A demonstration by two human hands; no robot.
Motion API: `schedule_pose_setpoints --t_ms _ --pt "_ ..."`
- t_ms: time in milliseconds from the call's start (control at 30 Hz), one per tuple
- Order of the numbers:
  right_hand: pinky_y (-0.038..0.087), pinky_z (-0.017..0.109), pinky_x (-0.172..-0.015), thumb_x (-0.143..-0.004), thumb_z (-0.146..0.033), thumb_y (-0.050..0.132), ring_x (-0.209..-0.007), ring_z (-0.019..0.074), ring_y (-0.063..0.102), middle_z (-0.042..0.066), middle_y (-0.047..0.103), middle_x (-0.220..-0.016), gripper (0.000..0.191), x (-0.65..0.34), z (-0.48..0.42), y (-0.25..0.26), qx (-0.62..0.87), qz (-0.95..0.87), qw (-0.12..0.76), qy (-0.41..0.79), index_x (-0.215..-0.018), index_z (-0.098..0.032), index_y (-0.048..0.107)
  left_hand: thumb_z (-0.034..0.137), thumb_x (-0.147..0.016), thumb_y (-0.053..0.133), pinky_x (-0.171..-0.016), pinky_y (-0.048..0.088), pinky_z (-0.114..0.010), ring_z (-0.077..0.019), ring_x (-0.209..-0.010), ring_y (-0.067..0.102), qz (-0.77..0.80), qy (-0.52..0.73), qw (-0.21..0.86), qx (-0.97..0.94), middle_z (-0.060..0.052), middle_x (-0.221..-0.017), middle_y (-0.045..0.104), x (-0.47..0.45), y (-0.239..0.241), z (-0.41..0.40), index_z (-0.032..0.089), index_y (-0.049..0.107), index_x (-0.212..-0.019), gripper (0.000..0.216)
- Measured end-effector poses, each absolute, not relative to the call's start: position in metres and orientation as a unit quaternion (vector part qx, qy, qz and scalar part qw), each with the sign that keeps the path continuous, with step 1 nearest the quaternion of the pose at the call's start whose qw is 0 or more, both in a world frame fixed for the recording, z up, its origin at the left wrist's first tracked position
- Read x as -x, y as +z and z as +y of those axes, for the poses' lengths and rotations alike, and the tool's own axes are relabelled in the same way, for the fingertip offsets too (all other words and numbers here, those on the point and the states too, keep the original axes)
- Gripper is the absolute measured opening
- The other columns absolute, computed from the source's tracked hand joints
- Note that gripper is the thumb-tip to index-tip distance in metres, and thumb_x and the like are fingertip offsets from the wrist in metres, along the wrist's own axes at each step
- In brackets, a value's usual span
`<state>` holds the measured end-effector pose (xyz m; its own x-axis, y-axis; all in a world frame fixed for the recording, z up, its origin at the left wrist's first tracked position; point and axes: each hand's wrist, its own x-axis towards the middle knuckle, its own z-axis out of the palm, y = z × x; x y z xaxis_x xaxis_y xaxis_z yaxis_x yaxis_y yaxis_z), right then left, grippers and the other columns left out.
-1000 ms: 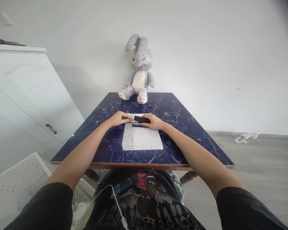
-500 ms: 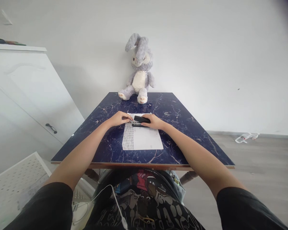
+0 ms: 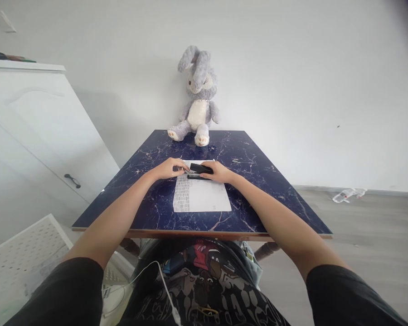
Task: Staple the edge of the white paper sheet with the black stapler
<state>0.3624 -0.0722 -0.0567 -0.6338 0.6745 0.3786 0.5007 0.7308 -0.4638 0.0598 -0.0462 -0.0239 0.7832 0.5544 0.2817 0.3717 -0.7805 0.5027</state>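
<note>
While both arms are reaching forward over the dark blue marbled table (image 3: pixel 258 181), the work is centring on a black stapler (image 3: pixel 200 169) sitting at the far edge of a white sheet of paper (image 3: pixel 204 195), which is lying flat near the middle of the tabletop. Starting from the left, a white perforated crate (image 3: pixel 23 253) is standing on the floor beside a white cabinet (image 3: pixel 37 131); what the crate is holding cannot be made out from this angle. The left hand (image 3: pixel 168 168) is resting on the far left corner of the paper, its fingers curled together and pinching at the stapler's front end, where a bit of metal is showing. The right hand (image 3: pixel 217 172) is lying along the stapler's body with the fingers wrapped closed around it. For a clean result, the left hand is probably best kept pressing the corner flat so the sheet is not shifting, while the right hand is keeping the stapler square to the paper's edge and pressing straight down; fingertips are best kept clear of the stapler's mouth. Behind the hands, a grey plush rabbit (image 3: pixel 197 99) is sitting upright against the wall at the table's far edge. Farther right, a clear plastic bottle (image 3: pixel 347 195) is lying on the floor, apparently empty.
</note>
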Motion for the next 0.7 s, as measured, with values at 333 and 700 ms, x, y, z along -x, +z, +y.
schedule_pose_setpoints --t_ms 333,700 --pt "0.047 0.033 -0.076 -0.098 -0.048 0.066 -0.086 0.0229 0.066 0.008 0.077 -0.102 0.033 -0.3631 -0.0714 -0.0568 0.331 -0.891 0.266 0.16 -0.111 -0.018 0.071 0.044 -0.091 0.076 -0.08 0.052 -0.032 -0.0214 -0.085 0.069 0.301 0.23 0.211 -0.901 -0.008 -0.1 0.082 -0.0609 -0.0271 -0.0435 0.023 0.086 -0.108 0.03" --pt "0.047 0.033 -0.077 -0.098 -0.047 0.066 -0.087 0.0234 0.066 0.009 0.077 -0.104 0.033 -0.3634 -0.07 -0.0587 0.328 -0.892 0.268 0.157 -0.113 -0.018 0.07 0.044 -0.092 0.075 -0.086 0.05 -0.034 -0.0217 -0.085 0.063 0.295 0.23 0.195 -0.907 -0.007 -0.099 0.079 -0.0613 -0.0275 -0.0421 0.025 0.086 -0.103 0.024"
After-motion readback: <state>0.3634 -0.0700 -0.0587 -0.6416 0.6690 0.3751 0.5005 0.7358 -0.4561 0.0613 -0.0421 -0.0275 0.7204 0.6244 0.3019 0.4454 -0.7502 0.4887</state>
